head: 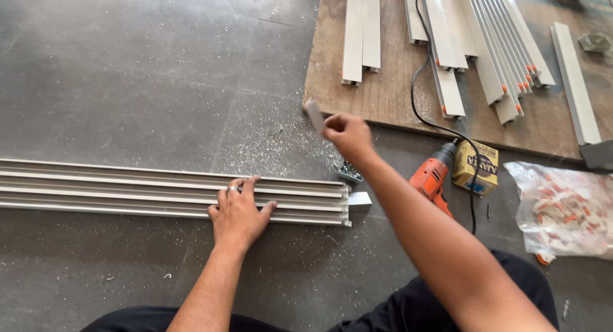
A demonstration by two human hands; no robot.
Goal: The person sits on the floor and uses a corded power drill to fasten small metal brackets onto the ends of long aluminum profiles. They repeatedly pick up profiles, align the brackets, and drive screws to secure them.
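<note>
Floor [128, 70], grey concrete, is taking up most of the view, dusted with metal shavings near the middle. Wooden board [389, 96] is lying at top right, carrying several short aluminium profiles [447, 32], some with orange end caps. Long aluminium track [128, 190], a multi-channel section, is lying flat on the floor and running from the left edge to just below centre. Left hand [237, 212] is pressing down on the track near its right end, palm flat and fingers spread, gripping nothing, a ring showing on one finger. Right hand [348, 137] is hovering above the floor just beyond the track's end, by the board's edge, fingers pinching a small flat grey piece [314, 113] that is sticking up to the left. Plastic bag [565, 207] of orange and white small parts is sitting on the floor at right. Orange power drill [433, 177] is lying between the right forearm and a small yellow box [476, 167], its black cord [418, 83] trailing up across the board. Small pile of screws [349, 173] is sitting just above the track's right end. Small grey bracket [359, 198] is touching that end.
</note>
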